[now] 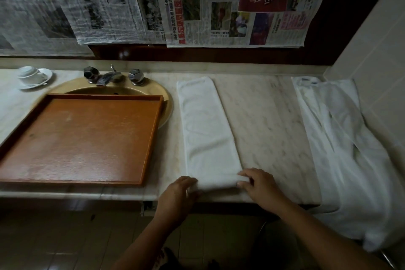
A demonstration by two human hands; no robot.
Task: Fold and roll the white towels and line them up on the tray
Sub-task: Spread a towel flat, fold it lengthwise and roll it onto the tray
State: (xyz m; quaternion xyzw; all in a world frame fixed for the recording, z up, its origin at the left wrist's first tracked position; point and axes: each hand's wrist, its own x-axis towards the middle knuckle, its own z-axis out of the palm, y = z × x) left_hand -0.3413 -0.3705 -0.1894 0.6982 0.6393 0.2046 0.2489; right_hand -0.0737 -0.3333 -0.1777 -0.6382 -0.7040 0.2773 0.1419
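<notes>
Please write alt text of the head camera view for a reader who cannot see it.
Two hands, the left hand and right hand, grip the near end of a long folded white towel on a marble counter. An empty orange tray lies to its left, over a sink; more white towels lie to the right.

Left hand fingers motion-blurred; towel pile cut off right.

Two bare forearms are extended forward from the bottom edge of the view, angled slightly toward each other. The left hand is held palm down, its fingers curled around the near left corner of a folded towel. The right hand is placed just beside it, fingertips pinched over the towel's near right corner.
</notes>
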